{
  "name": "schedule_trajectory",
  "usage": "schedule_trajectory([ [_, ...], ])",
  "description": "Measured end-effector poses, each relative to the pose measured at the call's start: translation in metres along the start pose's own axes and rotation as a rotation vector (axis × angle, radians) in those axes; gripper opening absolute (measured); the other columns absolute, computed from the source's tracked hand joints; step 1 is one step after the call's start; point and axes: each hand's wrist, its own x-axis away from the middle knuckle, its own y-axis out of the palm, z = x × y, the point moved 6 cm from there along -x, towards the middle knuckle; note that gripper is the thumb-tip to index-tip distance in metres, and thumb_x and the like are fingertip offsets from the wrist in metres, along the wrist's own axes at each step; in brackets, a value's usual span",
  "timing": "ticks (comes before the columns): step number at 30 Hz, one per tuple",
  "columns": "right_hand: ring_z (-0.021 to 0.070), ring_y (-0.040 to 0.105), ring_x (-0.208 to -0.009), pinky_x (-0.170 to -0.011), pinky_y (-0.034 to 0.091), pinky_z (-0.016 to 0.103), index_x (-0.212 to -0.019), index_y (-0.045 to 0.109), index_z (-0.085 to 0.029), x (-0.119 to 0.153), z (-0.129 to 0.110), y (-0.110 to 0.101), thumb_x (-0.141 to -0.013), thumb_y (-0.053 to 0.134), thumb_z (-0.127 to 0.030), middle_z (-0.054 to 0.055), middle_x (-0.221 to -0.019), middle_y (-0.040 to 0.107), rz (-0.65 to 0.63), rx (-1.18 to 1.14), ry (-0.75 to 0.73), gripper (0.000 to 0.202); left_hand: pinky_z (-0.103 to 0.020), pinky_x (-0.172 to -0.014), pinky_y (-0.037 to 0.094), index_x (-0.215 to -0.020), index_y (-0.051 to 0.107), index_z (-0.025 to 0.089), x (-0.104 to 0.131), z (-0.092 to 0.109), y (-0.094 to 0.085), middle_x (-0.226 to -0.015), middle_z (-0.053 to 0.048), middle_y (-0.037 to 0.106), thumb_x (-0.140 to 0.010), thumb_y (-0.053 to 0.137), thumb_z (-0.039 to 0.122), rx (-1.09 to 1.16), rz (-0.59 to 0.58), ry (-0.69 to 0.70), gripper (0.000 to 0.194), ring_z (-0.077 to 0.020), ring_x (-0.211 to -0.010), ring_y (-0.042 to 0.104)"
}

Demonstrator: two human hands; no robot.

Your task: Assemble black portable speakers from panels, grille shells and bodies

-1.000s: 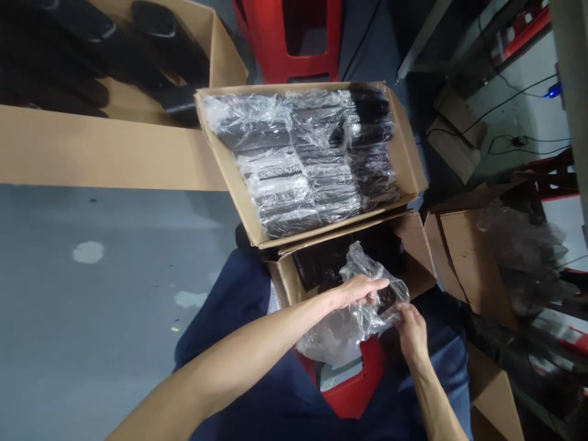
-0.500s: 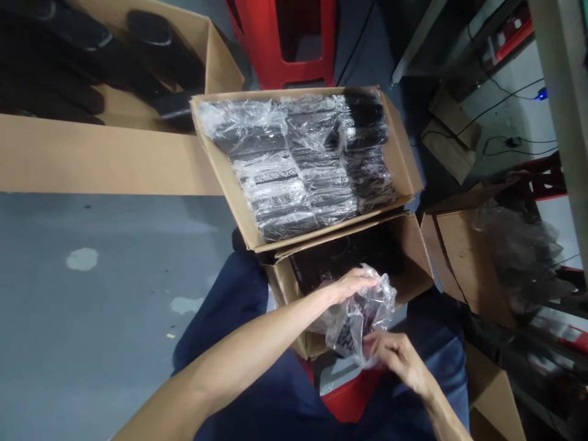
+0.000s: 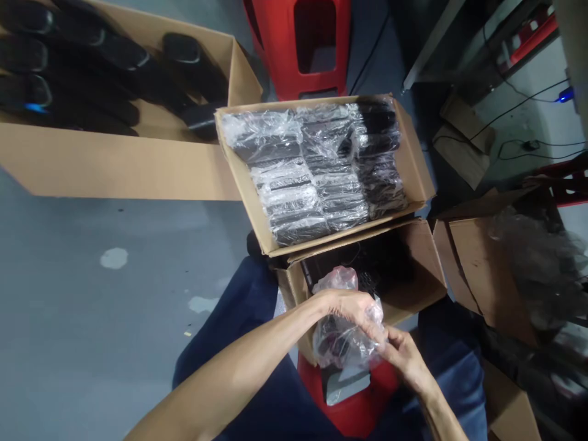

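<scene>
Since half a second ago your left hand (image 3: 357, 311) has come down across the clear bag (image 3: 353, 350), so that its fingertips meet those of your right hand (image 3: 404, 355), and the film looks more bunched. The bag lies on your side of the packed box (image 3: 414, 160), partly over the lower box (image 3: 421, 262) that stands against that near side. Each grip is closed on film: the left reaches over the bag's middle and pinches toward its right edge, the right takes that same edge from outside. So the bulk of the bag lies left of where your fingers meet, with the left hand nearer its middle. Something dark (image 3: 337, 346) shows through the film; what it is, and its long axis, you can't tell through the creases.
</scene>
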Motion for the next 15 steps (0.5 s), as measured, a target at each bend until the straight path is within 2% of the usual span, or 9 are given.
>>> schedule_trajectory([
  [3, 0.0160, 0.056, -0.066, -0.065, 0.046, 0.026, -0.076, 0.070, -0.018, 0.003, -0.004, -0.002, -0.078, 0.080, -0.054, 0.000, -0.072, 0.066, -0.050, -0.029, 0.095, 0.037, -0.027, -0.049, 0.034, -0.058, 0.068, 0.020, 0.019, 0.001, -0.004, -0.051, 0.001, 0.056, -0.078, 0.074, 0.049, -0.059, 0.027, -0.041, 0.035, -0.0138, -0.050, 0.047],
  [6, 0.0169, 0.061, -0.071, -0.070, 0.048, 0.027, -0.084, 0.072, -0.018, -0.008, -0.021, -0.009, -0.082, 0.078, -0.052, 0.002, -0.078, 0.070, -0.100, -0.055, 0.049, 0.034, -0.027, -0.056, 0.040, -0.071, 0.075, 0.020, 0.040, 0.003, -0.013, -0.064, -0.001, 0.066, -0.081, 0.069, 0.049, 0.074, 0.025, 0.061, 0.031, -0.0156, -0.059, 0.055],
  [8, 0.0182, 0.063, -0.070, -0.073, 0.050, 0.030, -0.087, 0.073, -0.018, -0.028, -0.026, -0.017, -0.085, 0.073, -0.056, 0.004, -0.075, 0.071, -0.106, -0.040, 0.044, 0.038, -0.027, -0.055, 0.040, -0.072, 0.077, 0.019, 0.053, 0.001, -0.025, -0.065, -0.002, 0.068, -0.080, 0.071, 0.050, 0.099, 0.100, 0.056, 0.032, -0.0156, -0.059, 0.056],
  [10, 0.0201, 0.064, -0.067, -0.070, 0.051, 0.031, -0.084, 0.073, -0.017, -0.059, -0.022, -0.034, -0.083, 0.070, -0.060, 0.004, -0.069, 0.070, 0.023, 0.127, 0.079, 0.043, -0.027, -0.050, 0.035, -0.062, 0.074, 0.018, 0.065, -0.001, -0.038, -0.056, -0.001, 0.063, -0.075, 0.077, 0.048, 0.068, 0.182, 0.012, 0.033, -0.0144, -0.051, 0.052],
  [13, 0.0255, 0.070, -0.084, -0.080, 0.053, 0.035, -0.088, 0.073, -0.019, -0.111, -0.012, -0.069, -0.084, 0.064, -0.057, 0.008, -0.084, 0.074, 0.394, 0.415, 0.104, 0.040, -0.028, -0.049, 0.038, -0.056, 0.071, 0.019, 0.086, 0.007, -0.057, -0.053, -0.001, 0.060, -0.070, 0.083, 0.042, 0.159, 0.282, 0.128, 0.030, -0.0151, -0.049, 0.053],
  [14, 0.0273, 0.070, -0.094, -0.087, 0.052, 0.036, -0.092, 0.073, -0.019, -0.127, -0.006, -0.078, -0.085, 0.063, -0.052, 0.009, -0.093, 0.075, 0.473, 0.467, 0.116, 0.035, -0.029, -0.051, 0.041, -0.056, 0.070, 0.019, 0.096, 0.008, -0.068, -0.053, 0.000, 0.060, -0.068, 0.085, 0.040, 0.208, 0.367, 0.185, 0.028, -0.0155, -0.049, 0.054],
  [15, 0.0291, 0.069, -0.101, -0.092, 0.051, 0.038, -0.096, 0.072, -0.019, -0.144, 0.001, -0.083, -0.085, 0.065, -0.047, 0.011, -0.100, 0.075, 0.514, 0.498, 0.140, 0.031, -0.029, -0.052, 0.044, -0.054, 0.068, 0.019, 0.108, 0.006, -0.081, -0.052, 0.000, 0.058, -0.066, 0.087, 0.036, 0.254, 0.503, 0.225, 0.028, -0.0151, -0.048, 0.054],
])
